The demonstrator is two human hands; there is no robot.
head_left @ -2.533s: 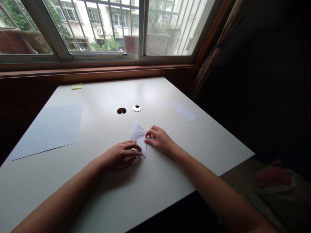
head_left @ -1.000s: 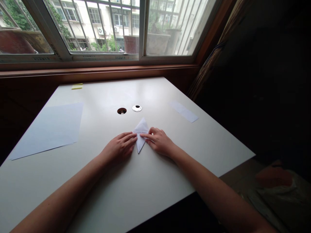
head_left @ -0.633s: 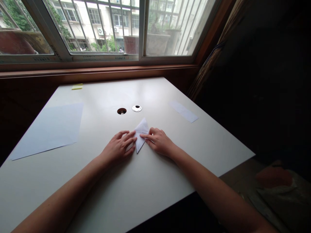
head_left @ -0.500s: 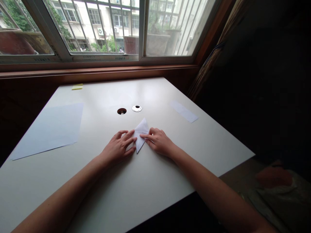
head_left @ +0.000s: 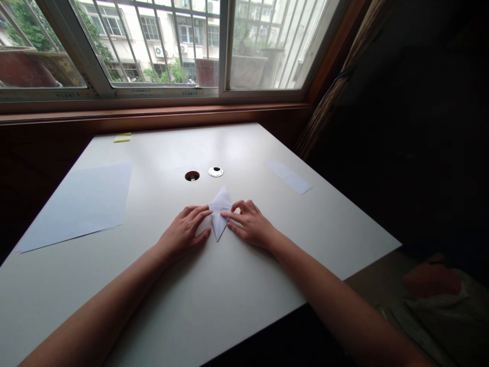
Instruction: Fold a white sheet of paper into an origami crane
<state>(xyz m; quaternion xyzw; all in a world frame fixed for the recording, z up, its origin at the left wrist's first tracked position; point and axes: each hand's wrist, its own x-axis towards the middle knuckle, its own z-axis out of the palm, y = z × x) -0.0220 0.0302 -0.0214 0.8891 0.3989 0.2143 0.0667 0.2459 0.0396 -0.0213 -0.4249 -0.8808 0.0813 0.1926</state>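
Observation:
A small white folded paper (head_left: pixel 217 221), kite-shaped with a point toward me and a point away, lies on the white table (head_left: pixel 168 311). My left hand (head_left: pixel 185 227) rests at its left side; its fingers stretch forward, fingertips at the paper's edge, thumb apart below them. From the right, my right hand (head_left: pixel 250 223) holds the paper against the table, its index fingertip pressing on the middle and its thumb at the lower right edge. Its other fingers are curled, partly hidden. A crease runs down the paper's near half.
Large white sheets (head_left: pixel 76 206) lie at the left. A paper strip (head_left: pixel 289 176) is at the right, and a yellow sticky-note pad (head_left: pixel 123 137) sits at the far left edge. Beyond the paper are a round hole (head_left: pixel 192 176) and a silver ring cover (head_left: pixel 216 172).
My left fingers have drawn together and the left thumb has moved away from the paper's near tip. The paper has turned slightly, its far point shifting left. My right index finger stays on it.

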